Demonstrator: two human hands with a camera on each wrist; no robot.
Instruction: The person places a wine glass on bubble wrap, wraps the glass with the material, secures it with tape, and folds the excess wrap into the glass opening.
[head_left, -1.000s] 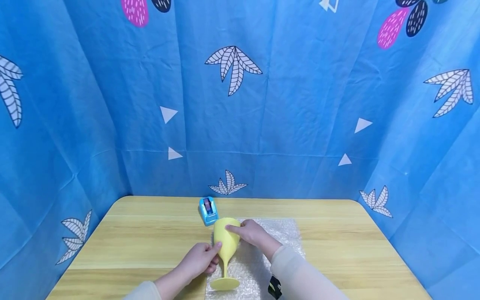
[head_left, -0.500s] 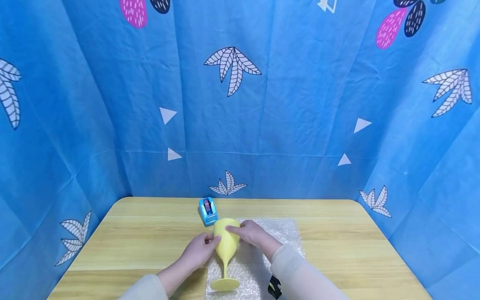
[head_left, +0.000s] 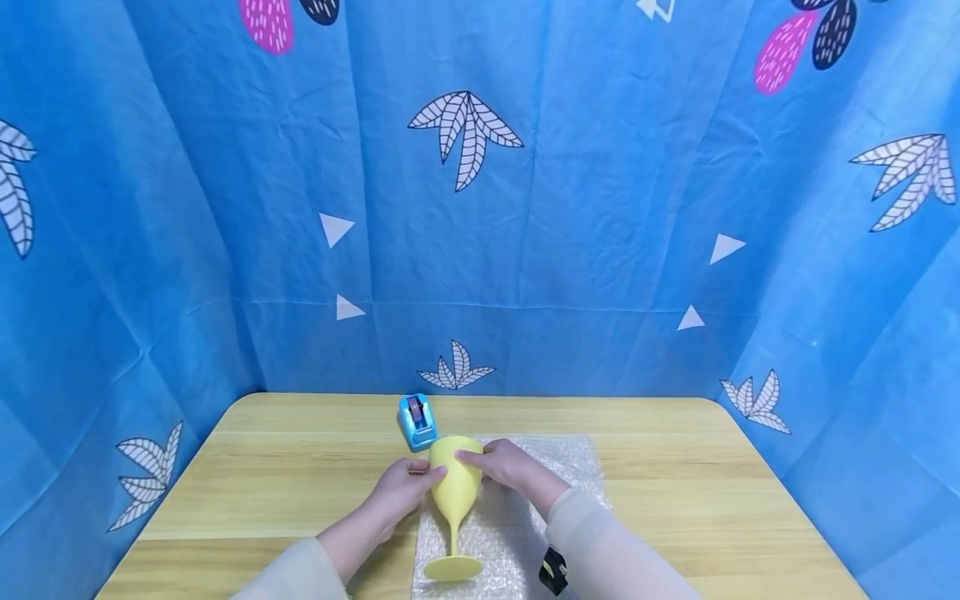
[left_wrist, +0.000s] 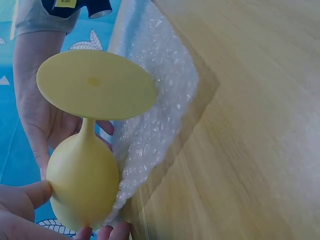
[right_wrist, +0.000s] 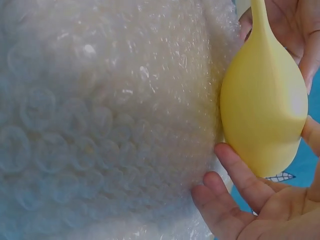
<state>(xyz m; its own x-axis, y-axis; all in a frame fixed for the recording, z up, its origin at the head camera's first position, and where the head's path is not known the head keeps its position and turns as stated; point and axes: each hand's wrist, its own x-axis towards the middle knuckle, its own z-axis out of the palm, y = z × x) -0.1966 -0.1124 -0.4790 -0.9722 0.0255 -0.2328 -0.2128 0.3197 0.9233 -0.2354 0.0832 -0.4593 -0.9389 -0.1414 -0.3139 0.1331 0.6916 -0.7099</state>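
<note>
A yellow goblet (head_left: 456, 492) is over the left part of a bubble wrap sheet (head_left: 566, 467), its foot toward me and its mouth away. In the left wrist view, the underside of the goblet's foot (left_wrist: 97, 85) faces the camera. My left hand (head_left: 397, 493) holds the bowl's left side, thumb on top and fingertips along its edge. From the right, my right hand (head_left: 517, 468) grips the bowl near the rim with its thumb on top. The right wrist view shows that hand's fingers (right_wrist: 240, 175) spread beside the bowl, close to the bubble wrap. Whether the goblet touches the sheet, I cannot tell.
A blue tape dispenser (head_left: 417, 421) stands on the wooden table (head_left: 675, 492), just beyond the goblet's rim. Blue patterned cloth (head_left: 600, 208) encloses the table's back and sides. A small black device (head_left: 553, 571) is by the right sleeve.
My left hand has shifted up along the bowl, away from its lower end, toward the rim. The goblet has barely moved, and my right hand keeps its hold.
</note>
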